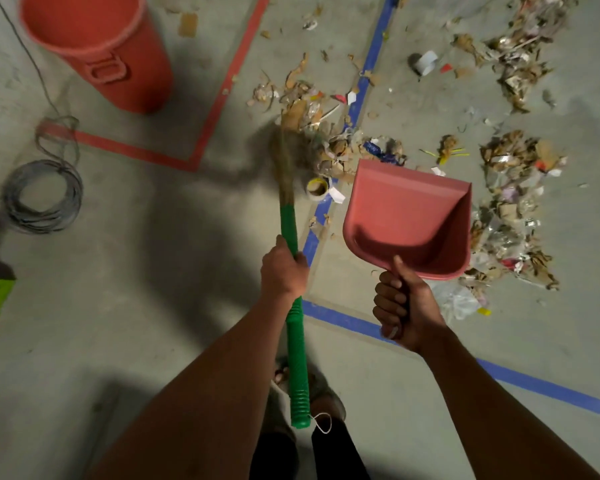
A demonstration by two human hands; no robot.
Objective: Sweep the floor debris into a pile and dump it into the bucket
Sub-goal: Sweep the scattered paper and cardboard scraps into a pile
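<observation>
Green broom handle point(293, 320), blurred bristles (straw-coloured) point(284, 150)

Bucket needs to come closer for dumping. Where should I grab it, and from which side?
Take the bucket by the moulded loop handle just under its rim, on the side facing the person. It stands upright and open, so come in from the near side. Both hands are busy: left hand grips the broom, right hand the dustpan; free one first.
</observation>
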